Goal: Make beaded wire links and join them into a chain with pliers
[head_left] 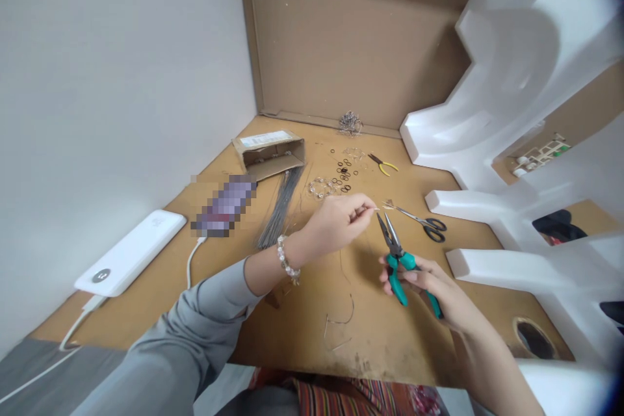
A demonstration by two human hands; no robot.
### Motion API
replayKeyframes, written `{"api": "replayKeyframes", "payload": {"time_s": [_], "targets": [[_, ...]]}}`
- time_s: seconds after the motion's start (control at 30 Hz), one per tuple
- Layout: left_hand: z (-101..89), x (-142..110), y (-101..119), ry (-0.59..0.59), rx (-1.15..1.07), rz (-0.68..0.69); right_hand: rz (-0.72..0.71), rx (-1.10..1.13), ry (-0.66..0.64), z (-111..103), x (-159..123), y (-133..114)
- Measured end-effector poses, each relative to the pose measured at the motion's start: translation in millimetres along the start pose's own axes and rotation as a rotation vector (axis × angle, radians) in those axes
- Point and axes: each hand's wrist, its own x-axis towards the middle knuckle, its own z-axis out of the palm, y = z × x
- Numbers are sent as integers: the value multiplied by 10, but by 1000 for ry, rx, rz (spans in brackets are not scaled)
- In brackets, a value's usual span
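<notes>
In my right hand are needle-nose pliers with green handles, their jaws parted and pointing away from me. My left hand is closed in a pinch on a thin wire, whose short end sticks out just beyond the jaw tips. Whether the jaws touch the wire I cannot tell. Beyond my left hand lie several dark rings and a loop of clear beads. Black-handled scissors rest to the right of the pliers.
A bundle of grey wires leads from a small open cardboard box. Yellow-handled pliers and a tangled metal heap lie farther back. At left are a white power bank and a blurred phone. White foam borders the right.
</notes>
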Motion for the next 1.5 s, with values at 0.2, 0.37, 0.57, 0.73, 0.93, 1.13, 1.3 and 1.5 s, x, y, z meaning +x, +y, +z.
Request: {"api": "replayKeyframes", "payload": {"time_s": [0.2, 0.37, 0.57, 0.73, 0.93, 1.13, 1.3, 1.5], "targets": [[16, -4, -1, -78, -209, -142, -15, -57, 67, 21, 39, 6], [14, -8, 0, -72, -162, -122, -16, -114, 106, 27, 47, 10], [-12, -8, 14, -21, 120, 43, -19, -181, 142, 56, 28, -25], [-22, -23, 33, 0, 393, 152, -26, -253, 199, 110, 9, -65], [-13, -35, 31, -28, 475, 196, -33, -282, 227, 140, -8, -66], [-14, -21, 28, -38, 119, 76, -23, -130, 184, 113, -44, 7], [15, -31, 47, -51, -75, 14, -48, 36, 94, 193, -20, 118], [66, -41, -113, -85, -236, -64, -62, 293, 33, 198, -145, 128]]}}
